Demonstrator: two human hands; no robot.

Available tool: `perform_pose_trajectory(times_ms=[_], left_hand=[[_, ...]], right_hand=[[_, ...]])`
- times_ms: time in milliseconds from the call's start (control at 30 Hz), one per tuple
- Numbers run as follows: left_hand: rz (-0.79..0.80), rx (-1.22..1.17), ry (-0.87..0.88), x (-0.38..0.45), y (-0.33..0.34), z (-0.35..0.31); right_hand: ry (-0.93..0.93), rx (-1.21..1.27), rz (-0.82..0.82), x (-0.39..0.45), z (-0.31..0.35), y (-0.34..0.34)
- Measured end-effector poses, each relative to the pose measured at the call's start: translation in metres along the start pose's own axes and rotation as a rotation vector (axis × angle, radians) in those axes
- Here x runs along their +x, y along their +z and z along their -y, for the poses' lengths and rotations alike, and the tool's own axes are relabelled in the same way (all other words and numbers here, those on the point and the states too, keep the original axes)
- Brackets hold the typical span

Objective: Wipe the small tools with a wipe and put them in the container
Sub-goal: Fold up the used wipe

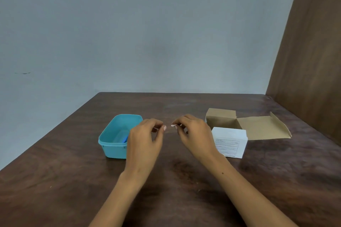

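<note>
Both your hands hover above the worktop (184,180), just right of the teal container (118,136), which serves as the landmark here. Your left hand (145,143) overlaps the container's right wall in this view; its fingers (162,127) are curled and pinch a small white scrap. Your right hand (193,134), a little further right of the container, pinches a matching small white piece (173,125) between thumb and forefinger. The two pieces sit close but apart, so this reads as a wipe sachet torn open, or a wipe being pulled out; too small to tell which. Something blue (125,139) lies inside the container against its right wall, partly hidden by your left hand; likely a tool already stored. No other tool is visible on the worktop. Well right of the container stands an open white box (228,142) with its brown flap (262,129) folded back. Judgement: step in hand is readying the wipe. Keep the pinch light and near the edge, unfold the wipe fully before touching a tool, and work over the worktop beside the container so nothing small drops out of reach.
</note>
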State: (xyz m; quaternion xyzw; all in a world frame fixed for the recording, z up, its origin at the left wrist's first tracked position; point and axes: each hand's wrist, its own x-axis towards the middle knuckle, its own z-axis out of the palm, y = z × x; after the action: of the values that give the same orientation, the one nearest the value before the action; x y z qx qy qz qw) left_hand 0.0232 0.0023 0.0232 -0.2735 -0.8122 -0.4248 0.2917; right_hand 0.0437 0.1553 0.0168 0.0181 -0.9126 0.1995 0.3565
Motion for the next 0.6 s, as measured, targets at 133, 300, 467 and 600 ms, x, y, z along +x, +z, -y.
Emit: perform_pose_trajectory(times_ms=[133, 300, 467, 600], left_hand=[[0.010, -0.020, -0.009, -0.004, 0.007, -0.005], [0.022, -0.042, -0.022, -0.009, 0.011, -0.008], [0.016, -0.063, -0.034, -0.016, 0.012, -0.014], [0.023, -0.079, -0.014, -0.028, 0.009, -0.023]], right_hand=[[0.025, -0.012, -0.023, -0.003, -0.005, -0.005], [0.059, -0.010, -0.072, -0.004, -0.006, -0.011], [0.047, -0.031, -0.084, -0.011, -0.001, -0.017], [0.032, -0.051, -0.103, -0.032, 0.007, -0.031]])
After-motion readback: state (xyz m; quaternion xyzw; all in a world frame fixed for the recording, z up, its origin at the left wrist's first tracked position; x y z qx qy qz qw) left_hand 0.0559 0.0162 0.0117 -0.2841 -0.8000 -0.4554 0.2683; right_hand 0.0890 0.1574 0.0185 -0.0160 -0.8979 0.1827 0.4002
